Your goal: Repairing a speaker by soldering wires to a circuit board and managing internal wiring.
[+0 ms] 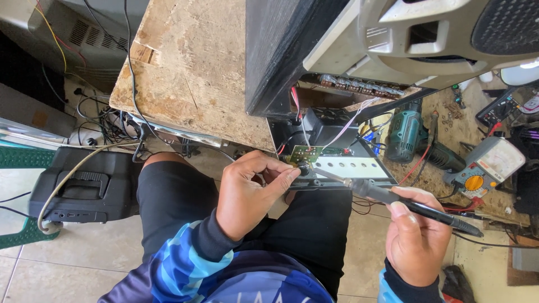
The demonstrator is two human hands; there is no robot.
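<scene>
Our left hand pinches the little green board — fingers closed. At three o'clock, our right hand grips the soldering iron tight.

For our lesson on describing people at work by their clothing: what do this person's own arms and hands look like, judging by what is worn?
Both hands are bare: no gloves, rings or watch show on the left hand or the right hand. The left sleeve is long, patterned in light and dark blue patches, ending in a dark, close-fitting cuff. The right sleeve shows a similar dark cuff with a sliver of light blue.
</scene>
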